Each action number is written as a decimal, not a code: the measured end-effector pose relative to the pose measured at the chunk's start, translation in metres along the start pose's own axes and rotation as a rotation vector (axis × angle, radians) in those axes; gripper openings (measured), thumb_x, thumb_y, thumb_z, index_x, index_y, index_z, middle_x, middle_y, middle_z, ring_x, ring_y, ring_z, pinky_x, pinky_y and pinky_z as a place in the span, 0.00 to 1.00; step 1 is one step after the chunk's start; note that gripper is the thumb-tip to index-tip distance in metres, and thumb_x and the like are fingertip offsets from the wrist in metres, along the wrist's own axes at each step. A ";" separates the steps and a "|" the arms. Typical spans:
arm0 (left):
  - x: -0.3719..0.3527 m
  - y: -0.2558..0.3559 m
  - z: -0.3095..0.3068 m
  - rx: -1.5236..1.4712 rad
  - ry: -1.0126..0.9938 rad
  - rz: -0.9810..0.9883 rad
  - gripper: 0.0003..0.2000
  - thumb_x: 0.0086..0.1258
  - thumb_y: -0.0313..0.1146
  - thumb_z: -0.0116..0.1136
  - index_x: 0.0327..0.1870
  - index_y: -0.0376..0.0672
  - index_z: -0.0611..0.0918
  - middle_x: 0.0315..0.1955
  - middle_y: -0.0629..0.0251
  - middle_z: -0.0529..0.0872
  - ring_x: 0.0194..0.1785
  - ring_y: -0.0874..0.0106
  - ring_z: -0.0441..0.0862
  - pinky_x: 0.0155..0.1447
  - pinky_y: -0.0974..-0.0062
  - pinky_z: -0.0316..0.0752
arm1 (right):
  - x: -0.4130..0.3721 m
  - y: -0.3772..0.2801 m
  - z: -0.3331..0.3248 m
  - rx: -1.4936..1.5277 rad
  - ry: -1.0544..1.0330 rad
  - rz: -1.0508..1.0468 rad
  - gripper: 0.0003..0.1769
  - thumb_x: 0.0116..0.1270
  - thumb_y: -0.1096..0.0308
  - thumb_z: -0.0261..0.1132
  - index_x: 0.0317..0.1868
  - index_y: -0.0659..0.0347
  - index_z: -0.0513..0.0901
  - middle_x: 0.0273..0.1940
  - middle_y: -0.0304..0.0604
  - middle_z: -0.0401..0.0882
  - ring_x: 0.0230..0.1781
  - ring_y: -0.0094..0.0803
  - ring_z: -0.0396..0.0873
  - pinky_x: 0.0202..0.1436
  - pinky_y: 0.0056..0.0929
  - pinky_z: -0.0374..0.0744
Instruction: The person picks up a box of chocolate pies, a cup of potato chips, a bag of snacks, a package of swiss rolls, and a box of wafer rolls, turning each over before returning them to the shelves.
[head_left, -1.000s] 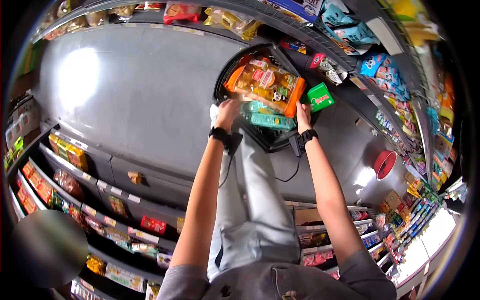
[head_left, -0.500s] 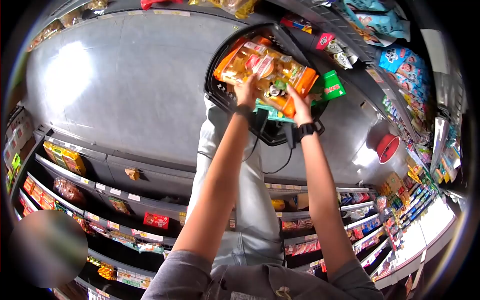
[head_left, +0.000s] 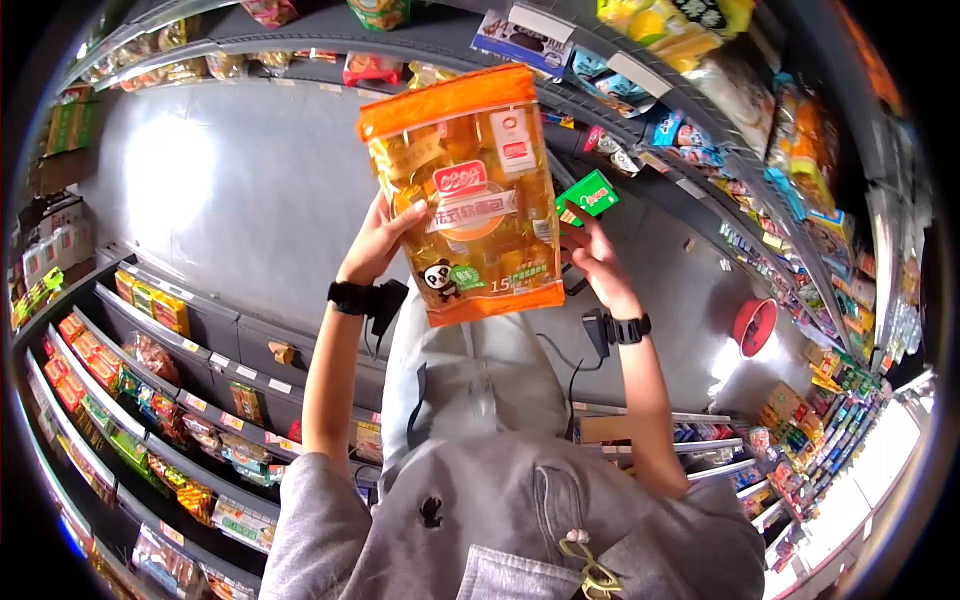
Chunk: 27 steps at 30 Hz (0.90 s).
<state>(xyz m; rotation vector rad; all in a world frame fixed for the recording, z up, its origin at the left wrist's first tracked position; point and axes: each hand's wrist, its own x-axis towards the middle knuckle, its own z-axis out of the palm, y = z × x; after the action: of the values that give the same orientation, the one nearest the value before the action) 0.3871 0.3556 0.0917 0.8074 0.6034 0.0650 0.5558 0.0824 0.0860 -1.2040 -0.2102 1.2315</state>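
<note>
Orange bag (head_left: 475,235) between the hands (head_left: 373,245) (head_left: 598,268) (the left grips it).

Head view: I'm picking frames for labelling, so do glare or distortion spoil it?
In the head view, glare whites out patches of the floor, wide-angle distortion bows the shelves and the corners are black; the orange bag has print sharp enough to read.

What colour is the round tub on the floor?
The tub is red, best seen in the head view.

Glossy plastic bag (head_left: 468,205) (orange, clear); smooth grey floor (head_left: 270,190); cloth shirt (head_left: 500,510).
</note>
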 end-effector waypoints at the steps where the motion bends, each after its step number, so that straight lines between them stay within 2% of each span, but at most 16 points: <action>1: -0.009 0.017 0.011 0.030 -0.055 -0.018 0.27 0.64 0.30 0.57 0.62 0.39 0.61 0.55 0.64 0.73 0.57 0.74 0.71 0.59 0.73 0.68 | 0.001 -0.012 0.017 -0.045 -0.038 -0.066 0.47 0.53 0.56 0.71 0.68 0.57 0.53 0.60 0.44 0.66 0.59 0.31 0.66 0.61 0.33 0.67; 2: -0.017 0.031 0.019 0.062 -0.108 -0.035 0.27 0.65 0.31 0.57 0.63 0.39 0.60 0.56 0.64 0.72 0.57 0.75 0.71 0.59 0.74 0.68 | 0.002 -0.019 0.038 -0.091 -0.077 -0.133 0.47 0.51 0.60 0.73 0.67 0.57 0.55 0.58 0.41 0.67 0.58 0.28 0.66 0.60 0.31 0.67; 4: -0.030 0.044 0.029 0.122 -0.172 -0.016 0.28 0.66 0.33 0.56 0.64 0.40 0.58 0.57 0.64 0.71 0.58 0.75 0.70 0.59 0.74 0.68 | -0.003 -0.024 0.067 -0.096 0.081 -0.145 0.41 0.50 0.71 0.74 0.63 0.59 0.62 0.52 0.33 0.72 0.52 0.23 0.69 0.55 0.25 0.70; 6: -0.041 0.057 0.045 0.107 -0.230 -0.018 0.30 0.66 0.33 0.56 0.66 0.42 0.56 0.57 0.64 0.70 0.59 0.74 0.69 0.59 0.74 0.68 | -0.010 -0.024 0.070 0.030 0.132 -0.112 0.35 0.52 0.73 0.71 0.60 0.59 0.65 0.49 0.32 0.74 0.48 0.22 0.72 0.51 0.24 0.73; 8: -0.058 0.056 0.054 0.104 -0.307 -0.004 0.38 0.61 0.31 0.61 0.69 0.44 0.52 0.60 0.64 0.67 0.60 0.74 0.67 0.61 0.72 0.66 | -0.014 -0.017 0.073 0.051 0.223 -0.191 0.24 0.56 0.70 0.69 0.52 0.57 0.71 0.39 0.33 0.79 0.38 0.23 0.78 0.37 0.21 0.76; 9: -0.067 0.052 0.057 0.202 -0.296 0.005 0.39 0.60 0.29 0.62 0.69 0.43 0.52 0.59 0.65 0.68 0.59 0.75 0.68 0.60 0.74 0.66 | -0.021 -0.026 0.080 0.102 0.229 -0.154 0.23 0.56 0.70 0.69 0.52 0.56 0.71 0.39 0.34 0.79 0.38 0.24 0.79 0.33 0.22 0.76; 12: -0.093 0.029 0.070 0.281 -0.196 0.054 0.39 0.56 0.22 0.63 0.67 0.43 0.55 0.53 0.72 0.71 0.51 0.81 0.71 0.55 0.80 0.70 | -0.018 -0.028 0.073 0.037 0.167 -0.269 0.24 0.56 0.69 0.69 0.53 0.57 0.71 0.43 0.35 0.78 0.40 0.24 0.78 0.39 0.21 0.76; 16: -0.109 0.002 0.080 0.196 -0.058 0.200 0.37 0.56 0.20 0.63 0.66 0.43 0.56 0.49 0.70 0.74 0.52 0.79 0.72 0.54 0.78 0.72 | -0.024 -0.041 0.086 -0.074 0.130 -0.403 0.27 0.57 0.68 0.69 0.56 0.59 0.69 0.48 0.38 0.76 0.45 0.25 0.76 0.46 0.22 0.75; 18: -0.117 -0.009 0.086 0.191 0.070 0.346 0.36 0.56 0.19 0.62 0.66 0.43 0.57 0.49 0.68 0.75 0.52 0.77 0.73 0.53 0.77 0.74 | -0.017 -0.034 0.080 -0.381 0.205 -0.524 0.34 0.55 0.65 0.70 0.60 0.63 0.64 0.51 0.43 0.74 0.51 0.29 0.72 0.54 0.27 0.70; 19: -0.122 -0.011 0.090 0.191 0.131 0.307 0.35 0.56 0.19 0.61 0.65 0.41 0.58 0.50 0.67 0.74 0.51 0.75 0.74 0.52 0.77 0.75 | -0.015 -0.031 0.081 -0.480 0.290 -0.555 0.36 0.56 0.63 0.70 0.60 0.64 0.63 0.52 0.45 0.73 0.52 0.32 0.72 0.53 0.29 0.71; 20: -0.123 -0.014 0.090 0.193 0.142 0.320 0.35 0.56 0.19 0.61 0.65 0.41 0.58 0.50 0.67 0.74 0.51 0.75 0.74 0.52 0.77 0.75 | -0.020 -0.028 0.080 -0.855 0.420 -0.719 0.39 0.55 0.61 0.70 0.62 0.65 0.60 0.52 0.47 0.72 0.51 0.33 0.73 0.50 0.30 0.73; 22: -0.121 -0.025 0.090 0.410 0.236 0.691 0.32 0.56 0.18 0.60 0.63 0.39 0.60 0.50 0.65 0.74 0.50 0.74 0.75 0.50 0.77 0.75 | -0.052 -0.059 0.129 -0.351 0.111 -0.464 0.43 0.54 0.59 0.71 0.64 0.64 0.56 0.52 0.47 0.71 0.51 0.34 0.73 0.51 0.32 0.73; 23: -0.129 -0.020 0.104 0.549 0.350 0.756 0.31 0.55 0.18 0.60 0.61 0.36 0.61 0.48 0.64 0.75 0.50 0.75 0.75 0.49 0.77 0.75 | -0.050 -0.050 0.136 -0.383 -0.036 -0.515 0.47 0.53 0.59 0.71 0.67 0.63 0.52 0.55 0.48 0.68 0.56 0.34 0.68 0.56 0.32 0.70; 24: -0.141 -0.016 0.120 0.603 0.480 0.682 0.28 0.55 0.20 0.60 0.59 0.37 0.65 0.46 0.59 0.78 0.51 0.72 0.75 0.48 0.76 0.74 | -0.054 -0.045 0.160 -0.065 -0.177 -0.502 0.49 0.52 0.59 0.72 0.67 0.63 0.51 0.57 0.48 0.65 0.61 0.32 0.63 0.59 0.30 0.67; 26: -0.159 -0.012 0.137 1.006 0.669 0.790 0.27 0.53 0.22 0.59 0.57 0.38 0.70 0.46 0.54 0.79 0.50 0.64 0.77 0.49 0.70 0.74 | -0.069 -0.052 0.191 -0.104 -0.270 -0.586 0.56 0.50 0.63 0.74 0.69 0.60 0.43 0.59 0.43 0.61 0.63 0.31 0.59 0.62 0.32 0.65; 27: -0.164 -0.009 0.142 1.209 0.724 0.998 0.27 0.50 0.24 0.58 0.57 0.41 0.73 0.51 0.49 0.76 0.54 0.55 0.74 0.54 0.62 0.71 | -0.063 -0.043 0.193 -0.222 -0.208 -0.637 0.54 0.49 0.63 0.75 0.69 0.59 0.46 0.60 0.42 0.61 0.62 0.31 0.60 0.61 0.31 0.66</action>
<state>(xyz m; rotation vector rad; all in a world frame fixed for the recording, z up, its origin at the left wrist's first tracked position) 0.3250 0.2103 0.2402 2.2625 0.8503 1.0153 0.4233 0.1510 0.2302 -1.0720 -0.8360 0.7774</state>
